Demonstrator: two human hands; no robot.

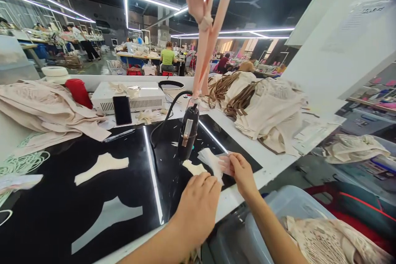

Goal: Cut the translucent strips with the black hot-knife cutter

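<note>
My left hand [199,200] has its fingers closed together at the near edge of a small cream fabric piece [193,168]; the fingertips are partly hidden. Pinched between the thumb and fingers of my right hand [243,173] is a thin translucent film piece [225,164]. The film overlaps a second pale piece [212,159] between the two hands. Just beyond the hands, a black cylindrical tool [188,132] with a cable hangs from a knotted pink fabric strap [202,49]. To the left lie a cream cut piece [102,168] and a translucent cut piece [107,220] of similar shape.
The black work surface [130,189] carries small scraps. Behind it stand a white vented box [130,101] and a phone [122,110]. Garments are heaped at left [46,107] and right [272,107]. A plastic bin [291,198] stands at lower right. People work in the background.
</note>
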